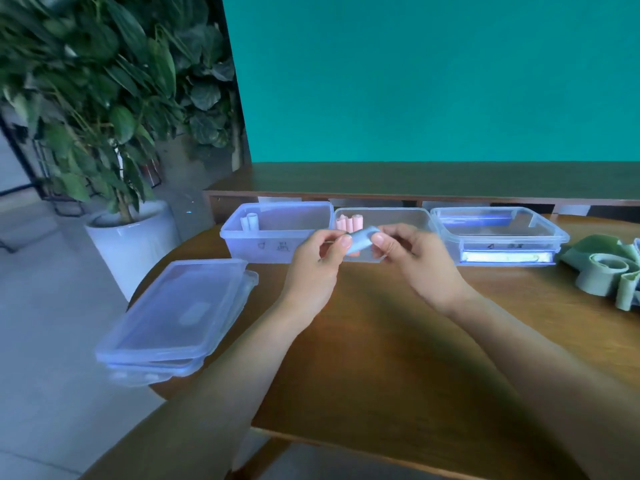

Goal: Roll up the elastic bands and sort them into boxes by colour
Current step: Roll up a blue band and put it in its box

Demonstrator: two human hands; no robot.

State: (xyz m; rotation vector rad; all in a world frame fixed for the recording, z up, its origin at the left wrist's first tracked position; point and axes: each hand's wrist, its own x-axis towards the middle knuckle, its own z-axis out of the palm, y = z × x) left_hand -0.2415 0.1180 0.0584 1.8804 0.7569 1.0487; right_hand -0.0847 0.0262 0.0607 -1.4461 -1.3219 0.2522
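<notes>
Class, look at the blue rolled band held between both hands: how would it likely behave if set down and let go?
The blue rolled band is a cylinder, so it may roll on the table. Nothing visibly fastens it, so it could spring open. The loose green bands lie floppy, suggesting soft material.

Three clear boxes (277, 233), two stacked lids (180, 313) (both hands (311, 268) busy).

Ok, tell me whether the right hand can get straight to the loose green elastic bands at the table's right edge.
Probably yes. The loose green elastic bands lie uncovered on the brown wooden table, with bare tabletop between them and the right hand. But that hand shares a grip on the rolled pale-blue band with the left hand.
</notes>
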